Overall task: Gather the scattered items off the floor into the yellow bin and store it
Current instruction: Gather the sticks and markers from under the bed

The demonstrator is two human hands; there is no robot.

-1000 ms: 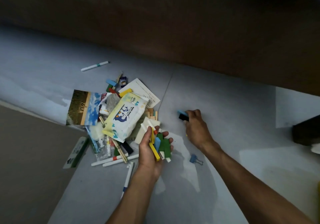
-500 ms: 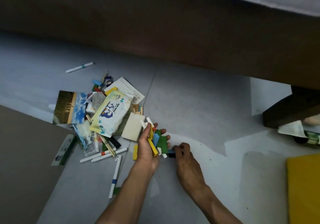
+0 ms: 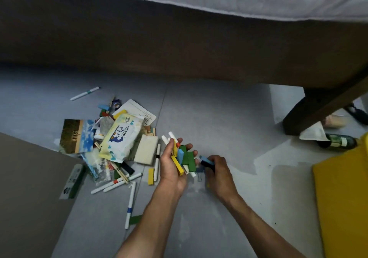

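My left hand (image 3: 171, 168), palm up, holds a bundle of coloured blocks and white markers (image 3: 184, 158). Just to its right, my right hand (image 3: 218, 170) grips a small blue and black piece (image 3: 206, 161) low over the floor, right above a blue binder clip (image 3: 199, 173). A pile of scattered items lies to the left: a baby wipes pack (image 3: 121, 138), a pale sponge (image 3: 146, 150), a photo card (image 3: 76, 136), several markers (image 3: 116, 183) and a yellow block (image 3: 151, 176). The yellow bin (image 3: 344, 198) shows at the right edge.
A dark wooden bed frame (image 3: 179, 44) with a leg (image 3: 310, 110) spans the back. A green bottle (image 3: 336, 142) lies by the leg. A lone marker (image 3: 84, 93) lies far left. A brown board (image 3: 25, 188) and a green box (image 3: 72, 181) sit at left.
My right hand carried the blue and black piece from the far floor back to beside my left hand, over the binder clip. The view shifted right, bringing the yellow bin in.
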